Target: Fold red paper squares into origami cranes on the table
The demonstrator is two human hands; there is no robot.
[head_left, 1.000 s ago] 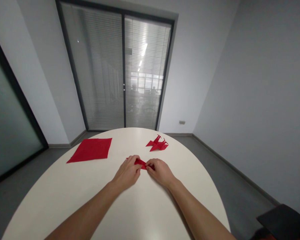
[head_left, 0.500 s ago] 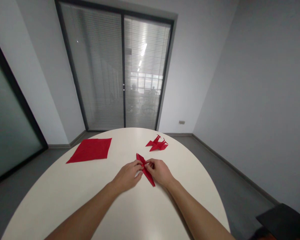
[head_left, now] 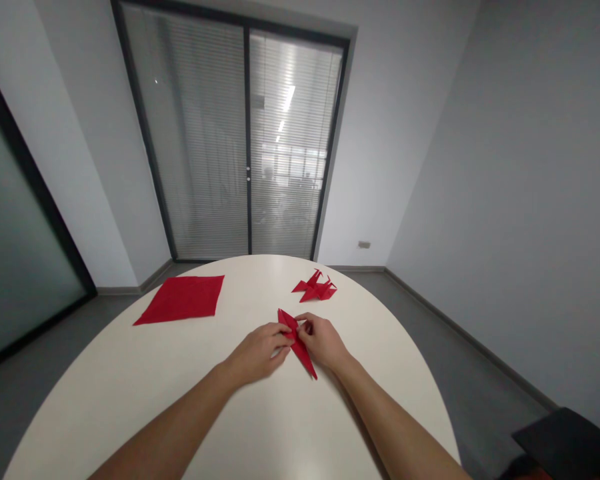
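A partly folded piece of red origami paper (head_left: 304, 357), long and narrow with pointed ends, lies slanted between my hands just over the table. My left hand (head_left: 264, 350) grips its left side, fingers on top and thumb near the lower edge. From the right, my right hand (head_left: 323, 340) pinches the paper near its middle with thumb and forefinger. The fingertips of both hands cover the centre folds. Beyond my right hand stand red folded paper cranes (head_left: 316, 288), close together, with thin necks and pointed wings.
A flat stack or sheet of red paper (head_left: 183, 300) lies at the far left of the round white table (head_left: 220, 427). A black chair (head_left: 570, 440) shows at the lower right. Behind the table are a glass door with blinds (head_left: 205, 147) and white walls.
The folded paper has shifted slightly right and toward me, and looks a little wider near my fingers. Both hands have moved slightly right with it, still holding it.
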